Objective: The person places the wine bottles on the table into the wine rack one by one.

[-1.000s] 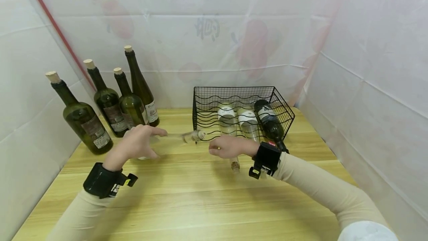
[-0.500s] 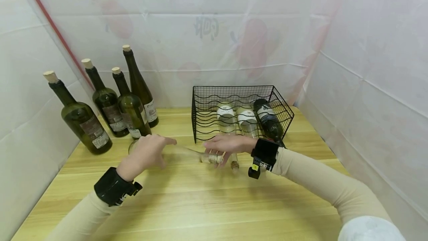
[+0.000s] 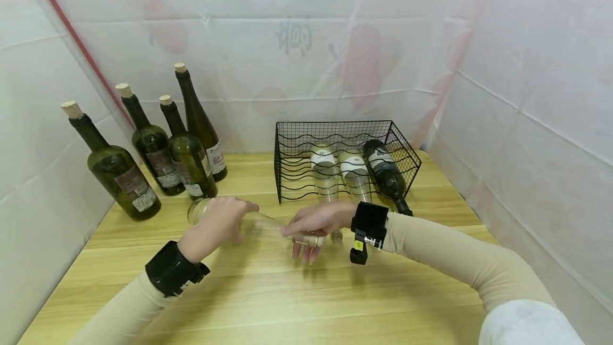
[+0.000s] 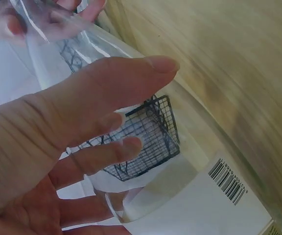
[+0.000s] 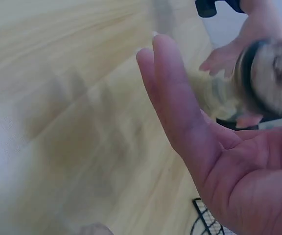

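Note:
A clear glass wine bottle (image 3: 264, 223) with a cork lies tilted between the hands, its base to the left and its neck to the right. My left hand (image 3: 219, 226) grips its body, thumb over the glass. A white label (image 4: 204, 200) with a barcode shows in the left wrist view. My right hand (image 3: 320, 222) is at the bottle's neck, with straight fingers extending beneath it in the head view. In the right wrist view, the corked end (image 5: 274, 76) sits above the right palm, blurred.
A black wire rack (image 3: 294, 180) at the back holds two clear bottles and a dark bottle (image 3: 387, 174), necks toward me. Several green corked bottles (image 3: 123, 180) stand upright at the left. White sheeting (image 3: 258, 57) encloses the wooden table (image 3: 268, 302).
The left hand has moved right and nearer with the clear bottle. The right hand has opened its fingers and come beneath the neck as the corked end swung toward me.

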A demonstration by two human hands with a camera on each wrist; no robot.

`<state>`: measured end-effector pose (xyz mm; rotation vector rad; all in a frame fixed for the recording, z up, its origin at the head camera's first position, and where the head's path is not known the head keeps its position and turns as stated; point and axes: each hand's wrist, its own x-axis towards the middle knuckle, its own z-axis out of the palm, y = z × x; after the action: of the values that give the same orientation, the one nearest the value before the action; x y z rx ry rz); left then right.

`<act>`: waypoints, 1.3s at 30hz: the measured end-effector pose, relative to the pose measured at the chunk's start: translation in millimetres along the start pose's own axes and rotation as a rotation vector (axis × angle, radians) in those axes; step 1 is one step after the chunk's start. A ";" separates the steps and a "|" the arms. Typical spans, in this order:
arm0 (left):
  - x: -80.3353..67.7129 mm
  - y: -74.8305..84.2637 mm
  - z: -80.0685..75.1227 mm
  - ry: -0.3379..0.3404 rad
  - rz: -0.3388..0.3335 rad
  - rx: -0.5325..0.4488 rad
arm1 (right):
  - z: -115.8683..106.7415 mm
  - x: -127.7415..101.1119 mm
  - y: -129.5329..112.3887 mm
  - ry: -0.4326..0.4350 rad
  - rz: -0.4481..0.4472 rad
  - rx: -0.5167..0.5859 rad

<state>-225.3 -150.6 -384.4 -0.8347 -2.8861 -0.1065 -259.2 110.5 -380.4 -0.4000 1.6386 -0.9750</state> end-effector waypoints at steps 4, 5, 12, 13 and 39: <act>1.6 4.2 3.0 0.020 0.030 0.056 | 6.3 2.7 4.4 -0.020 0.008 0.001; 1.7 5.5 3.5 0.024 0.038 0.068 | 8.4 3.2 5.5 -0.014 0.009 0.000; 2.4 12.5 6.8 0.015 0.035 0.109 | 22.2 3.7 14.2 0.145 -0.031 -0.142; 2.6 12.8 7.2 0.015 0.033 0.112 | 24.1 3.1 15.0 0.177 -0.046 -0.185; 6.5 21.7 8.4 0.028 0.035 0.142 | 50.0 1.3 18.1 0.603 -0.090 -0.772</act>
<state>-220.0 -128.0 -391.1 -0.8497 -2.8124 0.0890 -209.4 101.2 -396.4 -0.7440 2.5589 -0.5012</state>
